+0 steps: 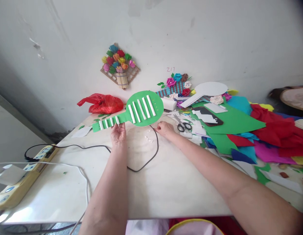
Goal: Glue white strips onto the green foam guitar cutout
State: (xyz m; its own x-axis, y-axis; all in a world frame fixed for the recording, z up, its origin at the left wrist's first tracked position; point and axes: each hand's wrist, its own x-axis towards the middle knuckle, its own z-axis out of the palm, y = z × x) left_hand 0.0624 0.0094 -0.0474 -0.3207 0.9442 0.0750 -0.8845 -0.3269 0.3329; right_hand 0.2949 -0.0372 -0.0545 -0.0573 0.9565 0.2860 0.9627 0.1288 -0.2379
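Observation:
My left hand [119,133] grips the handle of a green paddle-shaped cutout [139,121] from below. It is held up above the table, tilted, with its round end to the right. White paper strips, apparently rolled, lie across its handle and round part in rows. My right hand [165,128] is low over the table, just below the round end, with its fingers closed together. Whatever they may hold cannot be made out. Beside its fingertips passes a black cable [158,147], and small white bits [148,138] lie to its left.
Scissors [184,126] lie right of my right hand among paper scraps. Farther right are a phone [210,117], green sheets [239,120] and heaped red paper [278,130]. A red plastic bag [104,103] sits at the back. A power strip [26,176] with cables lines the left edge.

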